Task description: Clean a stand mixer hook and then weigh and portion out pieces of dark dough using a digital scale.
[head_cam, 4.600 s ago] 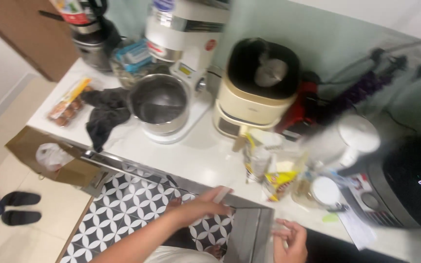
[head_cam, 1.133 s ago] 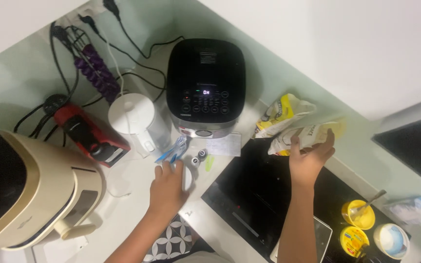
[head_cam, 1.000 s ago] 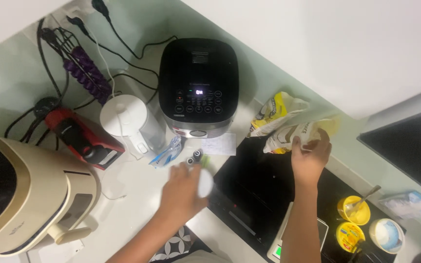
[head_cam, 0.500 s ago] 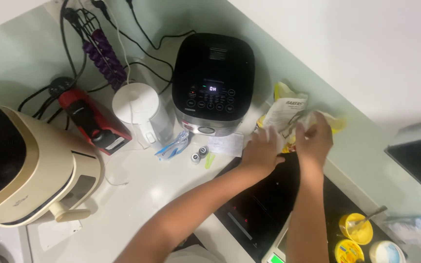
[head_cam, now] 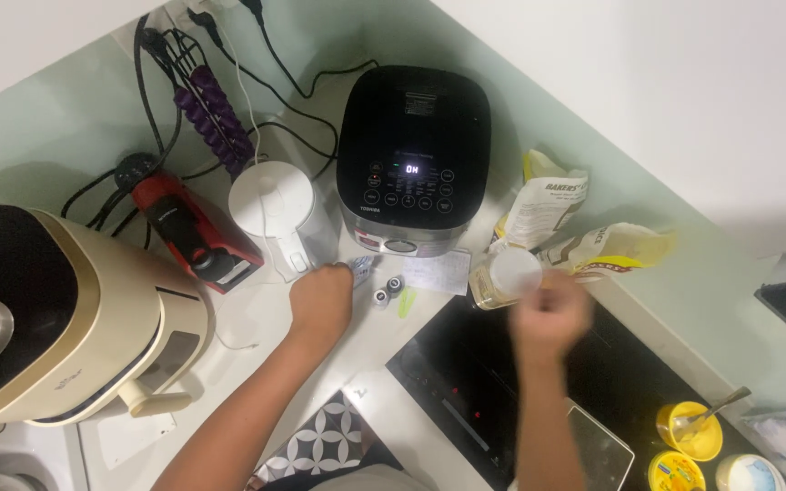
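My left hand rests on the white counter at the foot of a white kettle, fingers curled on the end of a small blue and white packet. Two small dark bottles and a green scrap lie just to its right. My right hand is blurred, over the far edge of a black cooktop. It is just below a jar with a white lid. Whether this hand holds anything is not visible.
A black rice cooker stands at the back, with two crumpled flour bags to its right. A cream appliance, a red device and cables fill the left. Yellow tubs sit bottom right.
My left hand has drawn back from the flour bags to the packet by the kettle. My right hand has pulled down off the bags. The white-lidded jar now stands uncovered beside them.
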